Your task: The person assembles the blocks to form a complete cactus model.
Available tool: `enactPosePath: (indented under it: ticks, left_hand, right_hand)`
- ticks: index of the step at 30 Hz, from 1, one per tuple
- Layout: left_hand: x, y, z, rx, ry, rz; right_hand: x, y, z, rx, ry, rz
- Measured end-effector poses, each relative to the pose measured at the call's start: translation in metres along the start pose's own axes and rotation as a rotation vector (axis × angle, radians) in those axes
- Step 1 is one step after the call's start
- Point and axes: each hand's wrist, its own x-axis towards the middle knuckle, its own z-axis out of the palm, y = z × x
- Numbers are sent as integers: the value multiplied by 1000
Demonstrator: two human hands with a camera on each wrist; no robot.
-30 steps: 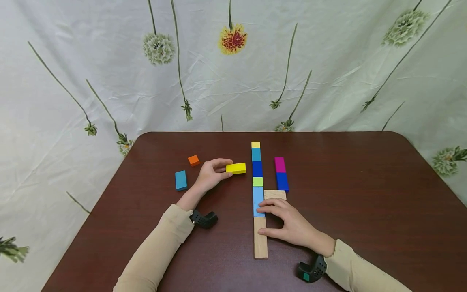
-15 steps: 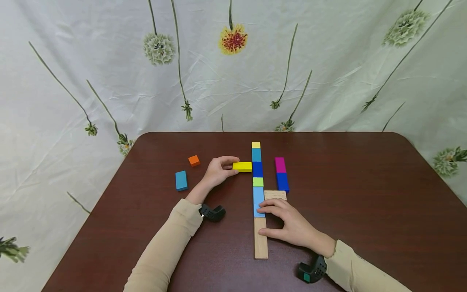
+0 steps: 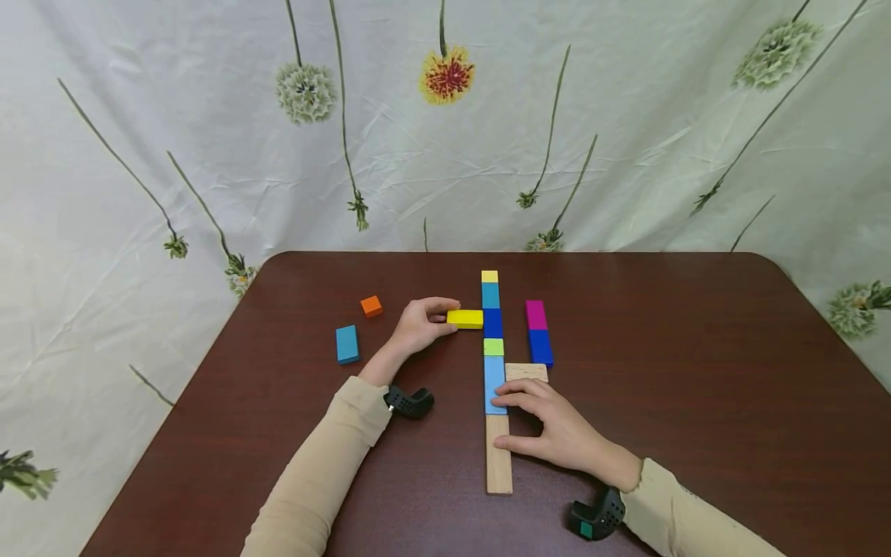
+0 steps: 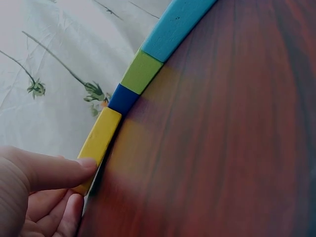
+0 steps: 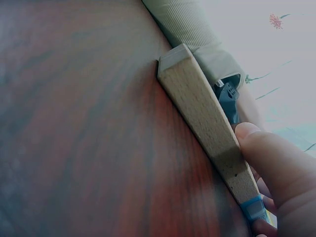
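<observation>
My left hand (image 3: 419, 325) pinches a yellow block (image 3: 465, 319) by its left end, thumb on the near side. The block's right end meets the dark blue block (image 3: 492, 323) in a straight column of blocks. That column runs from a small pale yellow block (image 3: 489, 276) at the far end, through a teal block (image 3: 490, 295) and a green block (image 3: 493, 347), to a light blue block (image 3: 494, 375) and a plain wooden block (image 3: 498, 472). My right hand (image 3: 557, 425) rests over the near part, fingertips on the light blue block, thumb on the wooden one.
Right of the column lies another wooden block (image 3: 527, 371), partly under my right hand, with a blue block (image 3: 540, 347) and a magenta block (image 3: 536, 314) beyond it. An orange block (image 3: 372, 306) and a teal-blue block (image 3: 347, 344) lie to the left on the dark table (image 3: 696, 371).
My left hand has moved right with the yellow block, straightening it and bringing its end against the dark blue block. My right hand has stayed in place.
</observation>
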Motion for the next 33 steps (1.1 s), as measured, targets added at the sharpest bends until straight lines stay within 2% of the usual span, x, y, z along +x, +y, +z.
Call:
enactPosePath:
  ticks: [12, 16, 19, 24, 30, 33]
  left_hand:
    - [-1, 4, 0, -10, -1, -34]
    - [-5, 5, -5, -12, 18, -17]
    - [-8, 8, -15, -26, 51, 14]
    - [-17, 10, -40, -80, 108, 54]
    - [-35, 3, -69, -73, 147, 79]
    - [-46, -1, -82, -67, 153, 67]
  right_hand:
    - [-1, 0, -1, -3, 4, 3]
    - [-1, 0, 0, -3, 3, 2]
    - [-1, 0, 0, -3, 7, -3]
    - [-1, 0, 0, -5, 16, -12]
    - [-1, -1, 0, -2, 13, -14]
    - [-1, 0, 1, -1, 12, -14]
